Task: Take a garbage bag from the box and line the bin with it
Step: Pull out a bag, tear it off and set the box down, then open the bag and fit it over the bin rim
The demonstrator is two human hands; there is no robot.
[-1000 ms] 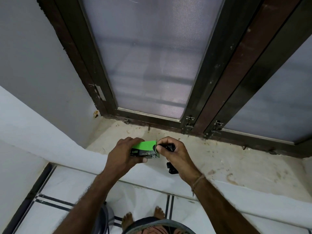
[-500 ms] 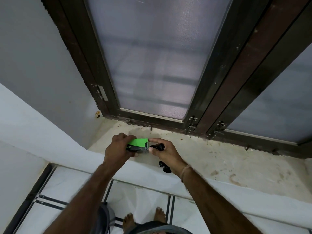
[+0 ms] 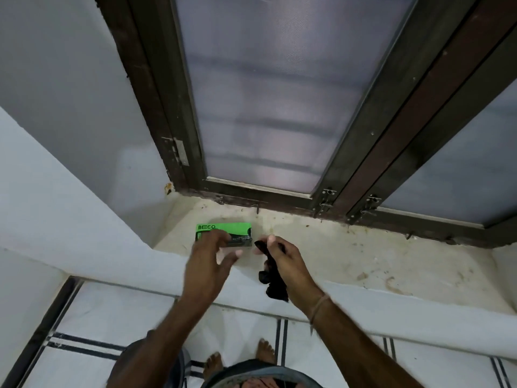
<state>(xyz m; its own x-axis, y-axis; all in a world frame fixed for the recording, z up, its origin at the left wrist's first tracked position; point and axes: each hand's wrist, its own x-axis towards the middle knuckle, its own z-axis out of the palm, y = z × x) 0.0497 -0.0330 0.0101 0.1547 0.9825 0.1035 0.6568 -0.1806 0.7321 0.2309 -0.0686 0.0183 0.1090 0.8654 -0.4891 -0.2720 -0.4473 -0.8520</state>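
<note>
The green and black box (image 3: 226, 229) of garbage bags lies flat on the stained window sill (image 3: 349, 256). My left hand (image 3: 208, 261) hovers just in front of it with fingers spread and relaxed, fingertips over the box's near edge. My right hand (image 3: 288, 264) pinches a folded black garbage bag (image 3: 272, 278), which hangs down below the hand, to the right of the box. A grey bin (image 3: 181, 362) shows only partly on the floor under my left forearm.
A dark-framed window with mesh panes (image 3: 279, 107) rises behind the sill, with latches (image 3: 326, 201) at its base. White walls close in on the left. Below lies a white tiled floor with dark stripes (image 3: 84, 345), and my bare feet (image 3: 237, 357).
My left hand set the box down on the sill and let go. My right hand pulled the black bag free of the box and drew it to the right.
</note>
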